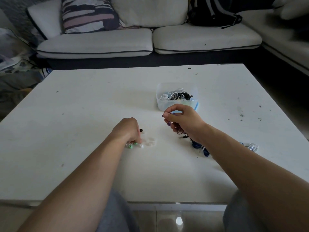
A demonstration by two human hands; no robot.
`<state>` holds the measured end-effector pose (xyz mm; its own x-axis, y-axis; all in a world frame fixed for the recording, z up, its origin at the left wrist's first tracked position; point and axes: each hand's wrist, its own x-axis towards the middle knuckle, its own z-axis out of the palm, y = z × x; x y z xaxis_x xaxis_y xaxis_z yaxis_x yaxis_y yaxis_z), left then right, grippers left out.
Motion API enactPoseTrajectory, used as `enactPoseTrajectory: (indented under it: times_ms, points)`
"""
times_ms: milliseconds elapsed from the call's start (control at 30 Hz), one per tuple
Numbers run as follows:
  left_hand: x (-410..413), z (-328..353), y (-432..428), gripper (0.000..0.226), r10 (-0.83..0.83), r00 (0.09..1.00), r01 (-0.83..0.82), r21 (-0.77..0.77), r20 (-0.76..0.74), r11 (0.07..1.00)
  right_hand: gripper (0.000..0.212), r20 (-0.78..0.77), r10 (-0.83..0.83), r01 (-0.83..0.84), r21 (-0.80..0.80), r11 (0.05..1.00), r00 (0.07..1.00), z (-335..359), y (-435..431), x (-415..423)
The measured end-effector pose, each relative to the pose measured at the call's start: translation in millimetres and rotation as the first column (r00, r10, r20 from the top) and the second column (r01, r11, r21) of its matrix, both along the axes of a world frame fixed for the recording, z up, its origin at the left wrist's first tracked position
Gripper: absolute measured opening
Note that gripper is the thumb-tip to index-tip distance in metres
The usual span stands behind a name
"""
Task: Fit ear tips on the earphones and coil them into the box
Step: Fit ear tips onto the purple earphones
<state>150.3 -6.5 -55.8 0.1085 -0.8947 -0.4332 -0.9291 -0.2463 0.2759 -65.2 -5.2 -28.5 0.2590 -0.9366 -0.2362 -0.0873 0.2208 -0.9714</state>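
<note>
Presently, your right hand pinches the purple earbud, cord trailing beneath that grip, box just beyond it; your left hand curls over loose ear tips, hold unclear, so lift one and seat it squarely.

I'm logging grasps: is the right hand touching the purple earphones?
Touching. The head view shows the right hand pinching the purple earphones between curled fingers.

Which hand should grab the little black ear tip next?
Probably the left hand: it is right beside the small round black ear tip, while the right hand pinches the purple wired earphones.
</note>
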Motion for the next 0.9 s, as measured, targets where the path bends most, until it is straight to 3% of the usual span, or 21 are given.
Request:
enactPoseTrajectory:
  times_ms: [233, 533, 700, 900]
  points:
    - [-3, 1, 0, 0.024, 0.007, 1.000, -0.008, 0.040, 0.016, 0.999, 0.008, -0.023, 0.023, -0.022, 0.014, 1.000, 0.999, -1, 1, -2]
    - [21, 3, -5, 0.017, 0.134, 0.932, -0.111, 0.087, -0.338, 0.990, 0.007, -0.024, 0.055, -0.053, 0.055, 0.997, 0.998, -6, -4, -5]
    - [24, 1, -5, 0.004, 0.108, 0.944, -0.083, 0.093, -0.312, 0.992, 0.007, -0.036, 0.056, -0.054, 0.060, 0.997, 0.998, -6, -5, -5]
    - [23, 8, -4, 0.008, 0.169, 0.914, -0.143, 0.095, -0.370, 0.985, 0.006, -0.050, 0.051, -0.047, 0.066, 0.997, 0.997, -5, -4, -5]
